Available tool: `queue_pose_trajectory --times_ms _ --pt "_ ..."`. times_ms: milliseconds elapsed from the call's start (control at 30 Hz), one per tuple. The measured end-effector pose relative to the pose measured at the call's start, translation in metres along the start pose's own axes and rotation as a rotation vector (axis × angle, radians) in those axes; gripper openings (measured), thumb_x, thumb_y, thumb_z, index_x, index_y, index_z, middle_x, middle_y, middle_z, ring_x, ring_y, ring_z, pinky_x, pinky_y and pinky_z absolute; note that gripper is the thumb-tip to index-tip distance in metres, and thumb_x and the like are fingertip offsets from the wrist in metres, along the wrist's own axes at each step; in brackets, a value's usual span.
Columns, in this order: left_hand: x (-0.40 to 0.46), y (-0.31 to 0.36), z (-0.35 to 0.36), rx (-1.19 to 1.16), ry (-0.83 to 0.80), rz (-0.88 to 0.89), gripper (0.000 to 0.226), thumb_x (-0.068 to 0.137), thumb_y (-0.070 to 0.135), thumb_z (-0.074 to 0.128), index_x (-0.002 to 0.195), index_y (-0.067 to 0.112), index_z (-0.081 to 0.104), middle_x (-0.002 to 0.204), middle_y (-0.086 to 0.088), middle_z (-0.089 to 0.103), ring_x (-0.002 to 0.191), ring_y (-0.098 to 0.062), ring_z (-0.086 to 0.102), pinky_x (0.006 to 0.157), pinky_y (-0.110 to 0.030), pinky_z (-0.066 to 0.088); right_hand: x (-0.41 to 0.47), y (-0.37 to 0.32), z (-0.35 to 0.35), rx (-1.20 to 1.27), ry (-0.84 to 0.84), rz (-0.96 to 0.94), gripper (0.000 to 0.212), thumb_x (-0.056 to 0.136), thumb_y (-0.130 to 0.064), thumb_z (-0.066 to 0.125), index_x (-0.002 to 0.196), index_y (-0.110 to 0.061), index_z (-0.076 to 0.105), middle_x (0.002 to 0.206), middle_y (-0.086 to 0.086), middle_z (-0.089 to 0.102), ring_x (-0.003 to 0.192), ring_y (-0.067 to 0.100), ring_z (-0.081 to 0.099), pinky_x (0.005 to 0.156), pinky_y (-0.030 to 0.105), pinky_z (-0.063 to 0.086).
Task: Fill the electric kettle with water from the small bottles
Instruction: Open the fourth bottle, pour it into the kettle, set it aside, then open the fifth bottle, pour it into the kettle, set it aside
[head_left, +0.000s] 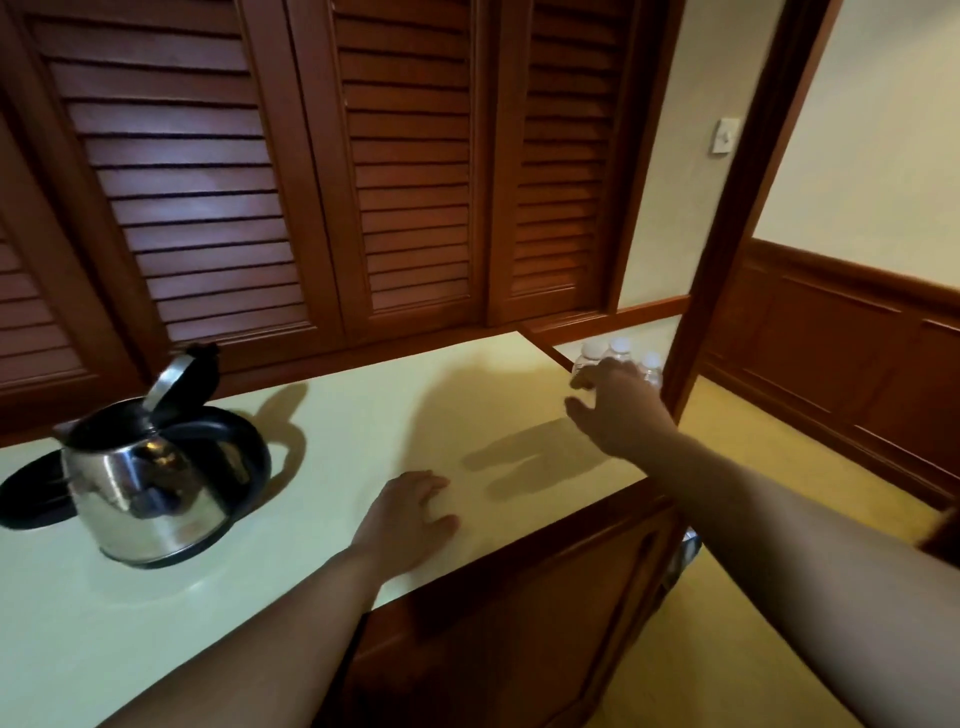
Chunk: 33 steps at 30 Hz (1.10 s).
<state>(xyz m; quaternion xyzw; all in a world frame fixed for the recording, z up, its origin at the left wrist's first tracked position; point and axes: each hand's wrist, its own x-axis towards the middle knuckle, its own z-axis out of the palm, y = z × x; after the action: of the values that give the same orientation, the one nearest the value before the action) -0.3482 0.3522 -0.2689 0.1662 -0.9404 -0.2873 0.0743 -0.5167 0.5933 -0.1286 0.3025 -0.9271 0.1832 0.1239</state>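
Stainless-steel electric kettle (150, 488) standing on pale green countertop (363, 405), well to the left of the left hand, lid (179, 376) hinged up and open, black handle (234, 457) turned toward the hands. Black round kettle base (31, 493) lying beside and partly behind it, farther left again. Three small clear water bottles (618, 356) with white caps clustered upright on a lower surface past the counter's far right corner, directly beyond the right hand's fingertips; whether touched or just short of touch, cannot tell.

Left hand (410, 514) resting palm-down on the countertop near its front edge, fingers relaxed and slightly spread, holding nothing. Right hand (618, 400) stretched out above the counter's right end, fingers loosely parted and reaching toward the bottles, nothing held within it. Shadows of both arms cast across the green surface between the hands.

Brown wooden cabinet front (519, 623) below the countertop, beneath both forearms. Dark louvered wooden doors (322, 171) behind the counter, beyond the hands. Wooden door frame (737, 208) rising just past the right hand, cream wall with a light switch (725, 136) above, wood-panelled wainscot (841, 338) farther right.
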Motion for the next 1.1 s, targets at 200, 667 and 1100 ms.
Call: queue_pose_trajectory --times_ms 200,667,1100 --pt "-0.044 -0.028 -0.037 -0.076 0.133 -0.016 0.05 0.088 0.031 0.077 0.136 0.029 0.065 0.129 0.016 0.066 0.111 0.001 0.063 0.091 -0.006 0.037 -0.038 -0.058 0.046 0.071 -0.229 -0.091 0.034 0.096 -0.041 0.062 0.127 -0.027 0.064 0.129 -0.005 0.061 0.119 0.016 0.052 0.103 0.042 0.047" --pt "-0.212 -0.164 -0.135 -0.081 0.377 -0.229 0.033 0.087 0.046 0.071 0.119 0.038 0.072 0.115 0.019 0.066 0.099 0.002 0.064 0.092 -0.022 0.051 -0.098 -0.268 0.158 0.181 -0.526 -0.577 0.047 0.094 -0.043 0.056 0.139 -0.027 0.058 0.142 -0.006 0.054 0.135 0.018 0.045 0.112 0.037 0.036" --pt "-0.309 -0.232 -0.196 -0.206 0.792 -0.675 0.042 0.082 0.037 0.081 0.118 0.035 0.061 0.124 0.01 0.048 0.118 -0.017 0.059 0.107 -0.037 0.05 -0.13 -0.352 0.204 0.199 -0.472 -0.715 0.08 0.086 -0.078 0.038 0.151 -0.032 0.044 0.162 -0.007 0.036 0.149 0.016 0.03 0.124 0.037 0.02"
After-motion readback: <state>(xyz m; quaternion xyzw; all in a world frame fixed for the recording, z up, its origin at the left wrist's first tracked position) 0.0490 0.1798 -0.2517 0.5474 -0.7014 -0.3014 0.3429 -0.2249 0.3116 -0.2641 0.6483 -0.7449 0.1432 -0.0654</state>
